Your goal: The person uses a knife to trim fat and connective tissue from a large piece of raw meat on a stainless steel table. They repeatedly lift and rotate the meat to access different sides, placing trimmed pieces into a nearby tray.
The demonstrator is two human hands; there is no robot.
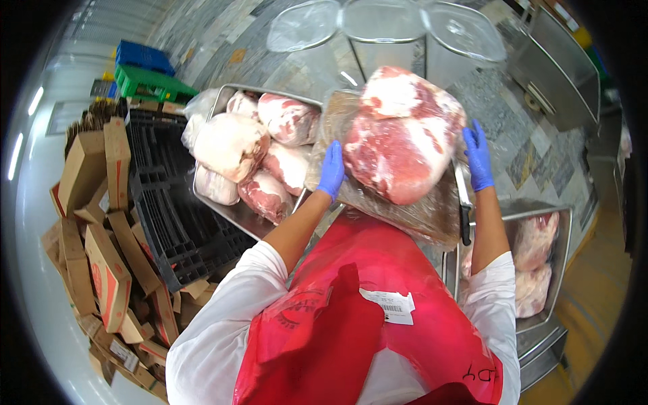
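Note:
A large raw meat cut, red with white fat, is over a board wrapped in clear plastic. My left hand, in a blue glove, presses its left side. On the opposite side my right hand, gloved alike, lies along the meat's edge with fingers stretched upward. The meat is held between both hands; its underside is hidden. A knife with a black handle lies along the board's right edge, just by my right wrist.
A metal tub holds several meat pieces at left; another metal tub with meat stands at right. Clear-lined bins line the far side. A black pallet and flattened cardboard boxes fill the left. A metal cart stands far right.

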